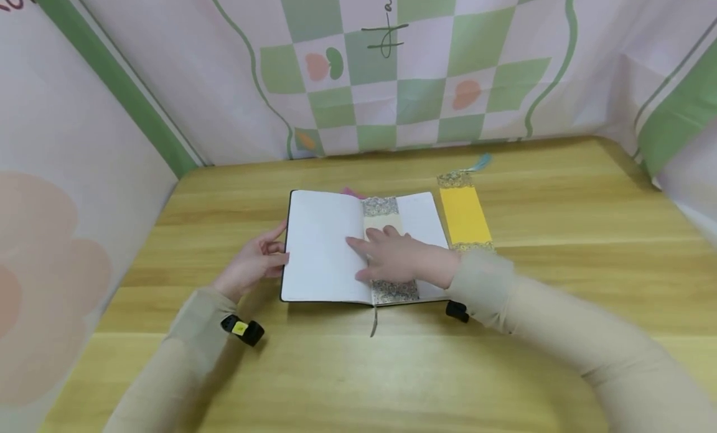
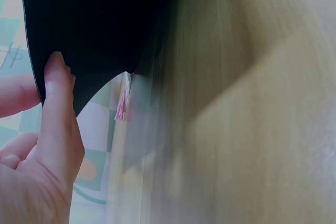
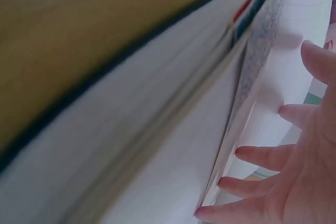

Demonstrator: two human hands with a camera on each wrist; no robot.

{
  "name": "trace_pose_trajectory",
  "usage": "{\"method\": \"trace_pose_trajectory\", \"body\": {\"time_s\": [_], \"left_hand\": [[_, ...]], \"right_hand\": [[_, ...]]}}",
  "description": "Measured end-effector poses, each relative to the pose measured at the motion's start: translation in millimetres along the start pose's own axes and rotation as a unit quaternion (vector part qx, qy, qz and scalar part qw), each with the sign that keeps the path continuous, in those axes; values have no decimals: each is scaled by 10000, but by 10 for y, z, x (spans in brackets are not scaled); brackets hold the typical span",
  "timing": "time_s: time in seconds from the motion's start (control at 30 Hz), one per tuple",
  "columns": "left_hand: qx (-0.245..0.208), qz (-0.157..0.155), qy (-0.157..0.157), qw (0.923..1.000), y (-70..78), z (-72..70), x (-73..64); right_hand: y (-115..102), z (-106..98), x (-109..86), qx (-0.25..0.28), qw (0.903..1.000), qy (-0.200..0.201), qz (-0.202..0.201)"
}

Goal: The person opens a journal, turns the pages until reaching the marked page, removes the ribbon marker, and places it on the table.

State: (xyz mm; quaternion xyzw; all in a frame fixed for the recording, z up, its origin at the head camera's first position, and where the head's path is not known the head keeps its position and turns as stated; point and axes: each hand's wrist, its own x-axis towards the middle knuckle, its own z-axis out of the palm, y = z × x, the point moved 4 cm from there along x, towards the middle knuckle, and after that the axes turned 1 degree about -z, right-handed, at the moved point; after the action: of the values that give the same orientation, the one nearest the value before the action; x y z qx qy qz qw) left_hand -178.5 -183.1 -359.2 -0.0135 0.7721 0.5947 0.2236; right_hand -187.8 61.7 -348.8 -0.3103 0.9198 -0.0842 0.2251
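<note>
An open notebook (image 1: 322, 246) with blank white pages and a black cover (image 2: 94, 19) lies on the table. My left hand (image 1: 252, 259) pinches the cover's left edge between thumb and fingers; the left wrist view shows that side lifted off the wood. Along the middle fold lies a cream bookmark (image 1: 381, 207) with grey lace-patterned ends. Over it my right hand (image 1: 394, 257) spreads its fingers, fingertips at the bookmark and the left page. In the right wrist view the patterned strip (image 3: 260, 45) runs beside these fingers (image 3: 265, 157). The bookmark's middle is partly hidden.
Right of the notebook lies a yellow bookmark (image 1: 465, 214) with lace-patterned ends and a blue tassel (image 1: 480, 163). A pink tassel (image 2: 123, 98) pokes out past the notebook's far edge. A thin ribbon (image 1: 374, 321) hangs from its near edge. Patterned cloth (image 1: 426, 103) stands behind the table.
</note>
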Motion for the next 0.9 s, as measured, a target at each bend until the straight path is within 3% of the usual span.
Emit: {"method": "trace_pose_trajectory", "body": {"time_s": [0.4, 0.63, 0.8, 0.9], "left_hand": [[-192, 22, -136, 9997, 3, -58, -49], [39, 64, 77, 9999, -24, -40, -26], [-12, 52, 209, 9998, -8, 18, -5], [27, 28, 286, 9996, -8, 11, -16]], "right_hand": [[-96, 61, 62, -375, 9992, 139, 53], [-98, 85, 63, -541, 9983, 195, 107], [-31, 66, 18, -342, 9992, 129, 178], [62, 8, 29, 31, 9990, 380, 213]]}}
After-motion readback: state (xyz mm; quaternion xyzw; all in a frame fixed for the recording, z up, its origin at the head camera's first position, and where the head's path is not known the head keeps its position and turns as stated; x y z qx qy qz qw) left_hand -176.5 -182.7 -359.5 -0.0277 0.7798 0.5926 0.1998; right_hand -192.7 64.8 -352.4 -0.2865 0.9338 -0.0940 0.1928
